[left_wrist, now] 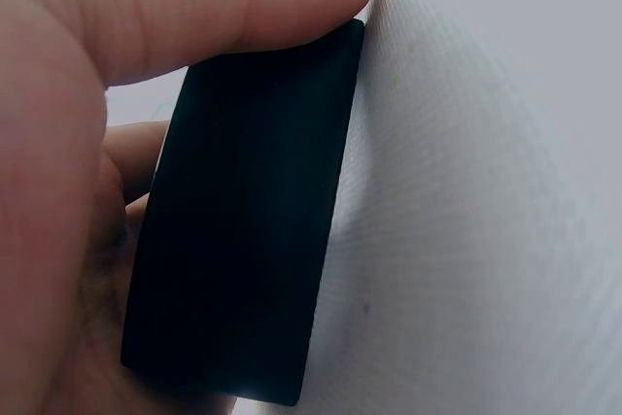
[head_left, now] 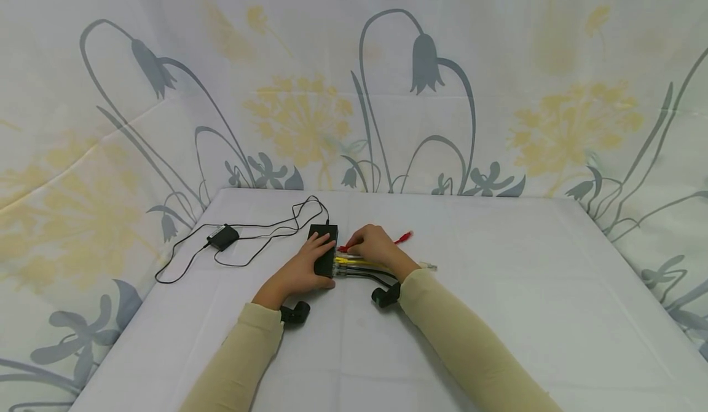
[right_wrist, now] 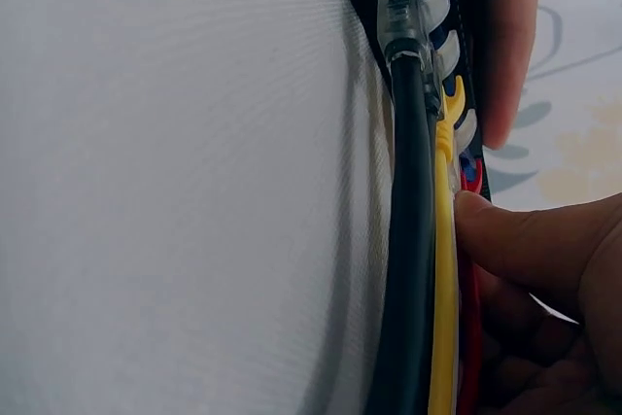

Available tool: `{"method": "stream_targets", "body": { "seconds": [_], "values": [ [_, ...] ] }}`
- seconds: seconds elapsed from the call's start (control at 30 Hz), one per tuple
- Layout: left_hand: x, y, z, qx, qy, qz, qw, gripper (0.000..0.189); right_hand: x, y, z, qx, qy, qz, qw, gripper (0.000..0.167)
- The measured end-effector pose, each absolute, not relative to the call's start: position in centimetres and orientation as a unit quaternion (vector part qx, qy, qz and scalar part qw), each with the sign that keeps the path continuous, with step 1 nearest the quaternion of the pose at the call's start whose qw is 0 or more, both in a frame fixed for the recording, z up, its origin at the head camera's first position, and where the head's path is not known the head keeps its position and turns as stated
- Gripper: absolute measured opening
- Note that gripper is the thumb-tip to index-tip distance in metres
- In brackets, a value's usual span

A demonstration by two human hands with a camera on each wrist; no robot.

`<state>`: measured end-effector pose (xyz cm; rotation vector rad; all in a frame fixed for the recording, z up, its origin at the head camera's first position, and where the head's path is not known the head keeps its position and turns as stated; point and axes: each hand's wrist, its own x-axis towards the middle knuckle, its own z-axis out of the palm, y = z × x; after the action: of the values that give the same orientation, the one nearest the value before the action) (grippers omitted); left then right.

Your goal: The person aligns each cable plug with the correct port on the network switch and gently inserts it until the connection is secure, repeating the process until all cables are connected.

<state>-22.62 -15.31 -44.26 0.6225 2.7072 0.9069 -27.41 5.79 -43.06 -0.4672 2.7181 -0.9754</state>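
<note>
A black network switch point(head_left: 324, 267) lies on the white-covered table, its ports facing right. My left hand point(head_left: 301, 270) holds it, thumb at the near end and fingers spread over the top; the left wrist view shows the thumb along the edge of the case point(left_wrist: 243, 211). Beside the ports, my right hand point(head_left: 377, 246) pinches a red network cable point(right_wrist: 472, 308) close to its plug end, which sits at a port. Yellow point(right_wrist: 443, 269) and black point(right_wrist: 403, 201) network cables run from neighbouring ports. The right fingers partly hide the red plug.
A black power adapter point(head_left: 223, 238) lies to the left, its thin cord point(head_left: 271, 235) looped across to the far end of the switch. The red cable's other end point(head_left: 406, 236) and a clear plug point(head_left: 428, 266) lie right of my right hand. A flowered curtain point(head_left: 354, 92) hangs behind.
</note>
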Motion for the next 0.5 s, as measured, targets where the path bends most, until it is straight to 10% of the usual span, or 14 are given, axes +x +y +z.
{"method": "stream_targets", "body": {
  "seconds": [0.5],
  "values": [
    [-22.54, -15.27, -44.22, 0.214, 0.922, 0.304, 0.104, 0.089, -27.28, 5.54, -42.84, -0.171, 0.923, -0.327, 0.112, 0.015]
  ]
}}
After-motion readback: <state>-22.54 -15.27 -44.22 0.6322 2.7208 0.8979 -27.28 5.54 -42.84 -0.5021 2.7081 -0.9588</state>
